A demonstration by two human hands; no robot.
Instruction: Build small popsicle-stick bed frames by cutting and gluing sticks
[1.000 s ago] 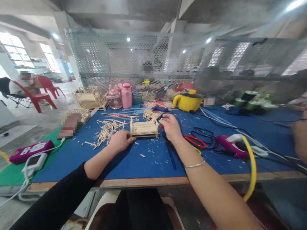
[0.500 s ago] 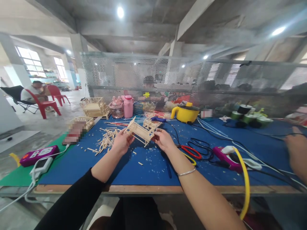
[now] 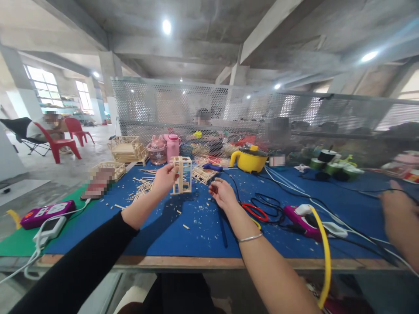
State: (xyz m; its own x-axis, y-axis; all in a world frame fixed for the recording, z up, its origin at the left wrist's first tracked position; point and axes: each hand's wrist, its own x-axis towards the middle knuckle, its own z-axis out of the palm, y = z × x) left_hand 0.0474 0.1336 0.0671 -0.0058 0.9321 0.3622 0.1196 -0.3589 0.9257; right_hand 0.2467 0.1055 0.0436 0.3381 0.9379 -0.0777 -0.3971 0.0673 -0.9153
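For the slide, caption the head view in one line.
Left hand holds a small wooden stick frame upright above the blue table; right hand hovers open beside it.

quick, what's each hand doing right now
left hand: closed on the small wooden stick frame, held upright above the blue table.
right hand: open, holding nothing, just right of the frame.

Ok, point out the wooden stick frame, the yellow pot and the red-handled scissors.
wooden stick frame (image 3: 182, 175), head view, on its upright side rails, held up in the left hand (image 3: 165, 178).
yellow pot (image 3: 250, 162), head view, on its front wall.
red-handled scissors (image 3: 256, 211), head view, on the red handle loop.
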